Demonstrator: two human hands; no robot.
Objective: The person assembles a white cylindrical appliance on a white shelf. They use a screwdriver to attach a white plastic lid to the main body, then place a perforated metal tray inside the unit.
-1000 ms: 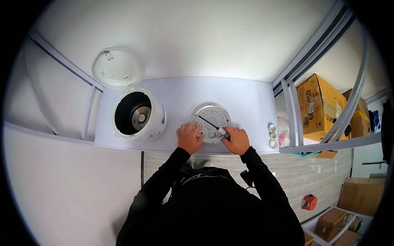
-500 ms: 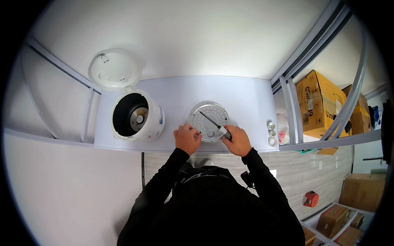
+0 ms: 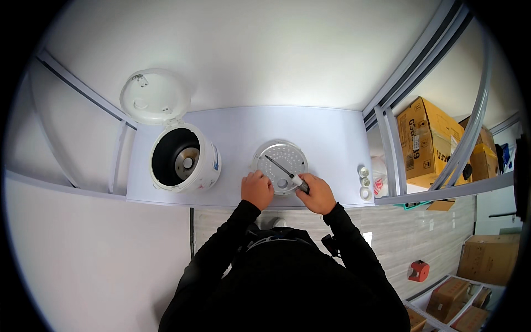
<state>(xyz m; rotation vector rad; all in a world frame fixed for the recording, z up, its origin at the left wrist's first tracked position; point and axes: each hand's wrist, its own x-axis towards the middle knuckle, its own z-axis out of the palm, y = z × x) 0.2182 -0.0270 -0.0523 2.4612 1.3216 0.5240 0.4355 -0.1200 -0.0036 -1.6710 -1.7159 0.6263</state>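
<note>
A round silver disc with many small holes (image 3: 286,152) lies on the white table in front of me. My right hand (image 3: 317,195) grips a screwdriver (image 3: 280,166) by its grey and white handle. The dark shaft slants over the disc, its tip pointing far left. At the disc's near left edge, my left hand (image 3: 258,190) is closed, fingers curled together. What it holds, if anything, is hidden. Left of the disc stands a white rice cooker (image 3: 208,171), its lid (image 3: 157,99) raised and a metal heating plate (image 3: 187,162) inside its dark interior.
Small white round containers (image 3: 364,182) stand in a row near the table's right end. Beyond the frame post are a plastic bag (image 3: 379,171) and yellow cardboard boxes (image 3: 428,144). A red stool (image 3: 419,270) is on the floor, lower right.
The screwdriver and my right hand have shifted slightly left and nearer to me. My left fingers have drawn closer together beside the disc's edge.
</note>
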